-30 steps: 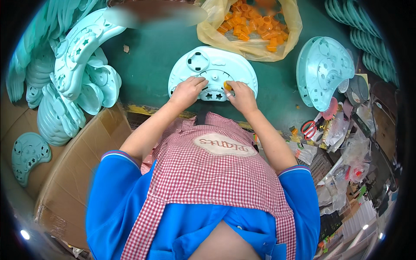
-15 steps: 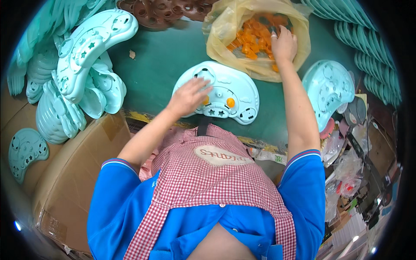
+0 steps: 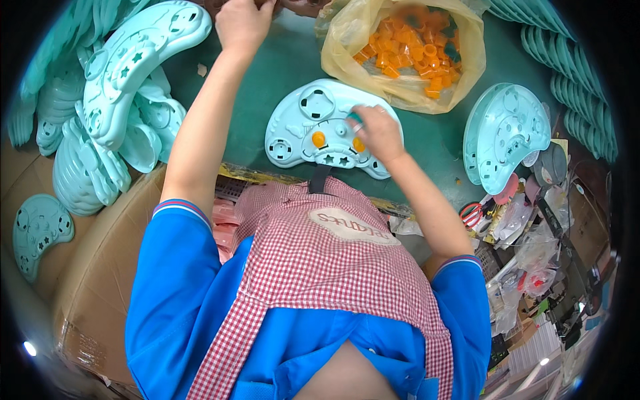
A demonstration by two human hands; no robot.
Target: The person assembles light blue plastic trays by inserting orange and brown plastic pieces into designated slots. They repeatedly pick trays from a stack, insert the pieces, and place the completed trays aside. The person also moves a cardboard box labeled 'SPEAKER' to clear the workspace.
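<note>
A light-turquoise curved plastic panel [image 3: 287,123] lies before me on the green table. Two orange buttons show on it, a left one [image 3: 319,139] and a right one [image 3: 359,145], partly covered by my fingers. Above the panel's right half, my right hand [image 3: 381,135] is closed on a small dark green plastic piece [image 3: 355,118]. My left hand [image 3: 241,28] reaches to the far edge of the table, beside brown plastic parts [image 3: 303,7]. Its fingertips are cut off by the picture's top, so its grip is hidden.
A yellowish plastic bag [image 3: 340,57] holding loose orange pieces [image 3: 400,50] stands open behind the panel. Turquoise panels [image 3: 510,130] lie at the right, with more piled at the left [image 3: 127,73]. A cardboard box [image 3: 110,253] stands at my left; scissors [image 3: 471,215] lie near clutter at the right.
My right hand has left the bag and come over the panel with a small green piece. My left hand has moved off the panel, away to the far brown parts.
</note>
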